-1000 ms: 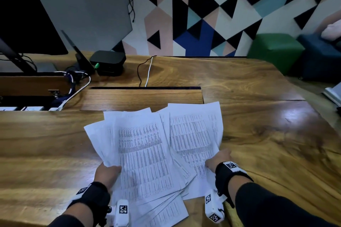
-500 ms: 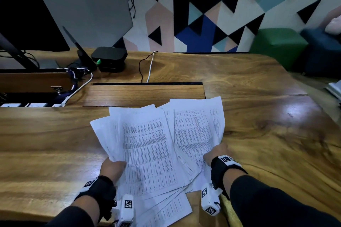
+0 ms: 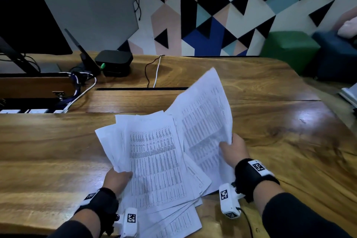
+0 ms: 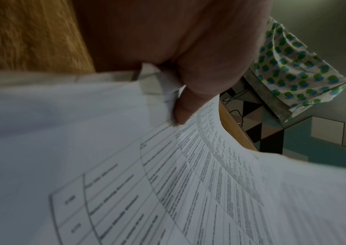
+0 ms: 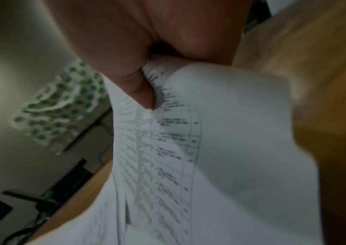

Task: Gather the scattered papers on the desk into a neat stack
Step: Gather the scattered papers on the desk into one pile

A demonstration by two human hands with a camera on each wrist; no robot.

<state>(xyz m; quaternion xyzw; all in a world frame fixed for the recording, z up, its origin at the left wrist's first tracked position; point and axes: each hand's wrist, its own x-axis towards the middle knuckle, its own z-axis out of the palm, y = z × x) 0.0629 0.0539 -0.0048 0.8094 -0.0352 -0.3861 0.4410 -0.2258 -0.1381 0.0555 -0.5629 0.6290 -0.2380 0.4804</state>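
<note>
**Both hands gripping the fanned papers over the tabletop**

Far left on the glossy brown wooden tabletop (image 3: 58, 141) stands a black monitor (image 3: 27, 17), with a small black box (image 3: 114, 59) and a tangle of white and dark cables (image 3: 81, 91) beside it.

Your left hand (image 3: 116, 178) pinches the near-left edge of the loose fan of white printed sheets (image 3: 154, 160); the left wrist view shows your thumb (image 4: 185, 106) pressed on top of the sheets, with the fingers curled beneath.

The papers overlap unevenly in front of you, their lower corners splayed towards the near edge of the tabletop.

Your right hand (image 3: 232, 149) clutches the right-hand sheets, which tilt up off the tabletop. In the right wrist view your thumb (image 5: 140, 92) crumples the paper's edge.

Beyond the tabletop's far right stands a green cube seat (image 3: 289, 48).
</note>
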